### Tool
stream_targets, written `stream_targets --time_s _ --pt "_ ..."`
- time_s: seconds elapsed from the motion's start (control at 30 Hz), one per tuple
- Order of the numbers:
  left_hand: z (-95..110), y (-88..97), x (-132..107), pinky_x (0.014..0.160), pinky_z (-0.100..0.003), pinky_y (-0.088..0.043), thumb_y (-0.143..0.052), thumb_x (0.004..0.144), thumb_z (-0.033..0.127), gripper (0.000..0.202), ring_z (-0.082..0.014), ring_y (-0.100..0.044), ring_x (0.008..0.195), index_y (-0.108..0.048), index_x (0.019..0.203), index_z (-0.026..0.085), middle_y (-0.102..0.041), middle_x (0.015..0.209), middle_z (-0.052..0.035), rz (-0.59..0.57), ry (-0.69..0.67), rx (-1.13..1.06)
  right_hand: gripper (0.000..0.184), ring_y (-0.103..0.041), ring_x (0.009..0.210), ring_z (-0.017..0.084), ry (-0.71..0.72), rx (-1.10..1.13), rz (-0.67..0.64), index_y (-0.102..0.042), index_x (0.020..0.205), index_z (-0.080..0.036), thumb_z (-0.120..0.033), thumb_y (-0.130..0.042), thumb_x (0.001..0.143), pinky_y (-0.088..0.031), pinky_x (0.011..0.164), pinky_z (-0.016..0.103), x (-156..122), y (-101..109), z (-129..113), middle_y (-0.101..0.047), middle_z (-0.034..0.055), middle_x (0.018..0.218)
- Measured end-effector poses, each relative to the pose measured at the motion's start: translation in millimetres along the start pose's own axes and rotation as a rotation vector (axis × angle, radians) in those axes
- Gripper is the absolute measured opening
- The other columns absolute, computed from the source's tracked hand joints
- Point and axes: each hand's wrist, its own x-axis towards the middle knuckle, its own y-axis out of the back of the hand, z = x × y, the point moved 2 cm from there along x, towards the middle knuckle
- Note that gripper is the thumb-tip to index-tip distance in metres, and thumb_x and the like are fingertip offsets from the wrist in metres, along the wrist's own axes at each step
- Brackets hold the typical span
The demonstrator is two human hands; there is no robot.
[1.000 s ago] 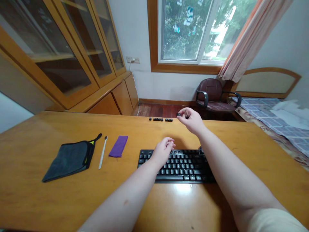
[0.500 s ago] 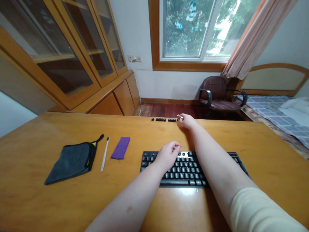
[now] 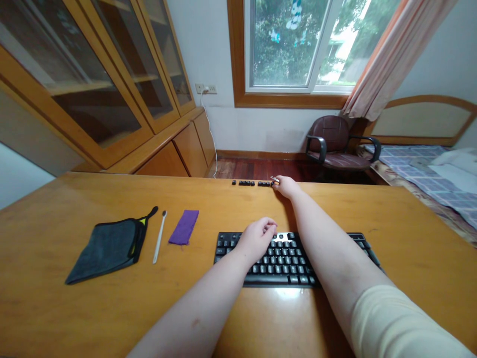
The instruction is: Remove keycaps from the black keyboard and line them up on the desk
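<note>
A black keyboard [image 3: 279,268] lies on the wooden desk, partly covered by both my forearms. My left hand [image 3: 258,237] rests over its upper rows with the fingers curled in; anything inside them is hidden. Stretched out to the far desk edge, my right hand [image 3: 286,186] is closed on a small metal keycap puller [image 3: 275,179]. Its fingertips are at the right end of a row of loose black keycaps [image 3: 246,183]. Bare silvery patches show along the keyboard's top row beside my left hand.
A folded grey cloth [image 3: 108,246], a white toothbrush [image 3: 160,237] and a purple cloth [image 3: 184,227] lie left of the keyboard. Beyond the desk stand a glass-fronted cabinet [image 3: 149,130], a brown armchair [image 3: 331,141] and a bed [image 3: 425,166].
The puller in my right hand has tilted slightly at the end of the keycap row. My left hand stays on the keyboard. The whole view has shifted slightly.
</note>
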Motion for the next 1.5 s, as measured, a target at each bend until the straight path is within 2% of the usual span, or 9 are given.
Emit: stream_targets --time_s 1.5 --pt "-0.1 -0.1 -0.1 0.075 -0.027 -0.046 -0.044 0.085 0.028 0.019 -0.0142 -0.061 0.078 -0.058 0.093 0.019 -0.067 0.082 -0.0004 -0.024 -0.009 0.047 0.026 -0.06 0.084 0.018 0.001 -0.026 0.022 -0.064 0.101 -0.021 -0.031 -0.057 0.078 -0.041 0.067 0.023 -0.9 1.4 -4.0 -0.068 0.0069 0.095"
